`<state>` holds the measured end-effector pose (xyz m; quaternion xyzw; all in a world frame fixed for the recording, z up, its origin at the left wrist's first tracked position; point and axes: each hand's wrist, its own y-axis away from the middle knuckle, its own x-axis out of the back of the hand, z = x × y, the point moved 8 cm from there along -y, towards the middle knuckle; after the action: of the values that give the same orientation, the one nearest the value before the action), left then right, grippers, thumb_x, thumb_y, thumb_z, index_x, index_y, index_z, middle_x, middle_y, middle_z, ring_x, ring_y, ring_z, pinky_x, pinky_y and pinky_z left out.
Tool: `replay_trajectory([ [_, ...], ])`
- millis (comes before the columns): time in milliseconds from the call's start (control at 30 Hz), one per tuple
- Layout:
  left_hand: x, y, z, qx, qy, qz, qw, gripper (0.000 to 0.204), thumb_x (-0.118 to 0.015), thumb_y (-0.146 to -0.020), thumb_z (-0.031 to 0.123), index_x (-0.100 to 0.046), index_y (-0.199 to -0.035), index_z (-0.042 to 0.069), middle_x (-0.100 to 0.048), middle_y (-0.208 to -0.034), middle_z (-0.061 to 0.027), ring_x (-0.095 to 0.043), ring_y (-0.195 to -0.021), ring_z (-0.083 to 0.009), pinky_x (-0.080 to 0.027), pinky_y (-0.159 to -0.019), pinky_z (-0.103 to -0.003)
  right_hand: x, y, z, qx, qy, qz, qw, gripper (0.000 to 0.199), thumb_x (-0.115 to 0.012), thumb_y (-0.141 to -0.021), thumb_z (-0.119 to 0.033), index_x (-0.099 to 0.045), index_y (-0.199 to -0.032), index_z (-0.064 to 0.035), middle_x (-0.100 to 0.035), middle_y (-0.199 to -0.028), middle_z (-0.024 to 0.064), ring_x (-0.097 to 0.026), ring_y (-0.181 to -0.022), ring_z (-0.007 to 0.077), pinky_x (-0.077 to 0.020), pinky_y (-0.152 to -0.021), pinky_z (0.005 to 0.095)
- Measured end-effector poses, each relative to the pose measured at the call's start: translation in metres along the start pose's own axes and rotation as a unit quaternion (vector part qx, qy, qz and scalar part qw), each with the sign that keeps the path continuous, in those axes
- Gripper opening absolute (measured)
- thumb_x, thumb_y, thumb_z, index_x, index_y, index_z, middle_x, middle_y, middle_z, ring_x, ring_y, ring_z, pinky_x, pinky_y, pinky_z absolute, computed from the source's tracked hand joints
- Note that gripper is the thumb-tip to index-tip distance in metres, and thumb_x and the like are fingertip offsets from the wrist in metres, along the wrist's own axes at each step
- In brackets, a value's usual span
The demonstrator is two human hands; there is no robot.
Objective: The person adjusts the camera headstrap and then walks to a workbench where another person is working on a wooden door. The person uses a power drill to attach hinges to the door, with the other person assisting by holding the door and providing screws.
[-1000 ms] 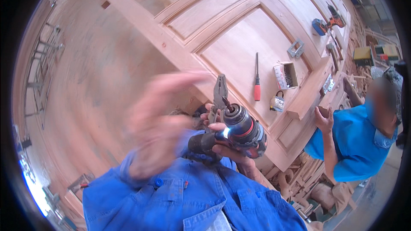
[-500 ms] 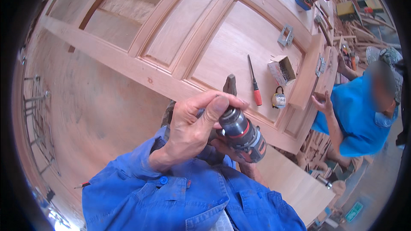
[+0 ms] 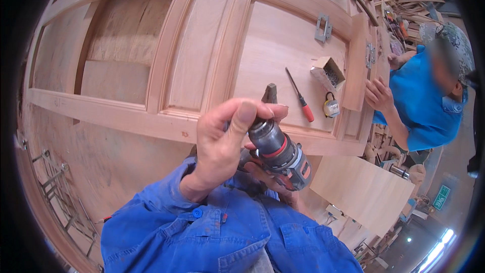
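In front of my chest is a black and red cordless drill (image 3: 283,154), its chuck pointing up toward the door. My left hand (image 3: 220,139) is closed at the chuck's tip, thumb and fingers pinched around it; any bit there is hidden by the fingers. From below, my right hand (image 3: 270,179) grips the drill's handle, mostly covered by the drill body. Past my left fingers, the worn dark end of a tool (image 3: 270,98) rests at the edge of a panelled wooden door (image 3: 166,127). A red-handled screwdriver (image 3: 302,102) lies on the door panel.
Beside the screwdriver are an open box of screws (image 3: 328,75), a tape measure (image 3: 331,107) and a metal hinge (image 3: 322,28). A co-worker in blue (image 3: 414,101) touches a wooden block (image 3: 357,65) at the door's right end. A plywood sheet (image 3: 361,187) lies lower right.
My view has turned, so the door lies more level and the co-worker appears higher. The drill and both hands keep nearly the same hold. The co-worker's near hand has shifted on the wood.
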<state>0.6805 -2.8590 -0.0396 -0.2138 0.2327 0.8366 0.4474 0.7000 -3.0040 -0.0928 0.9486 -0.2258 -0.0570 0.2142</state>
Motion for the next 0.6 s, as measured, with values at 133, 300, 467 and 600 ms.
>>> replay_trajectory([
  [133,-0.017,0.0,0.024,-0.138,-0.073,-0.098,0.983,0.037,-0.053,-0.108,0.033,-0.063,-0.102,-0.001,-0.071,-0.117,-0.0269,-0.071,-0.107,-0.03,-0.057,-0.097,-0.044,0.007,-0.003,-0.002,0.022,-0.022,0.022,0.999,0.075,-0.082,-0.087,-0.018,-0.038,-0.147,-0.0068,-0.063,-0.121,0.0074,-0.064,-0.106,0.0167,-0.0546,-0.087,0.0314],
  [300,-0.015,-0.016,0.014,-0.052,0.086,-0.065,0.993,0.038,-0.05,-0.109,0.032,-0.066,-0.106,-0.002,-0.072,-0.118,-0.0241,-0.07,-0.111,-0.0259,-0.055,-0.1,-0.039,0.015,-0.006,-0.007,0.049,-0.073,0.05,0.995,0.077,-0.082,-0.086,-0.017,-0.037,-0.148,-0.0065,-0.061,-0.124,0.0083,-0.064,-0.106,0.0174,-0.0548,-0.087,0.031],
  [467,-0.029,-0.026,0.003,-0.038,0.084,-0.037,0.995,0.044,-0.051,-0.108,0.037,-0.057,-0.127,-0.003,-0.062,-0.135,-0.023,-0.062,-0.123,-0.025,-0.052,-0.105,-0.041,0.028,-0.027,-0.013,0.183,-0.315,0.103,0.926,0.079,-0.082,-0.085,-0.015,-0.036,-0.148,-0.0063,-0.059,-0.126,0.0092,-0.064,-0.106,0.0182,-0.055,-0.087,0.0306],
  [600,-0.029,-0.018,-0.013,-0.019,-0.094,0.0,0.995,0.059,-0.05,-0.108,0.042,-0.044,-0.144,-0.004,-0.06,-0.138,-0.0195,-0.059,-0.126,-0.0223,-0.048,-0.107,-0.037,0.035,-0.038,0.002,0.133,-0.239,0.178,0.945,0.08,-0.083,-0.084,-0.014,-0.038,-0.149,-0.0068,-0.053,-0.132,0.0119,-0.061,-0.113,0.0216,-0.0545,-0.092,0.0324],
])
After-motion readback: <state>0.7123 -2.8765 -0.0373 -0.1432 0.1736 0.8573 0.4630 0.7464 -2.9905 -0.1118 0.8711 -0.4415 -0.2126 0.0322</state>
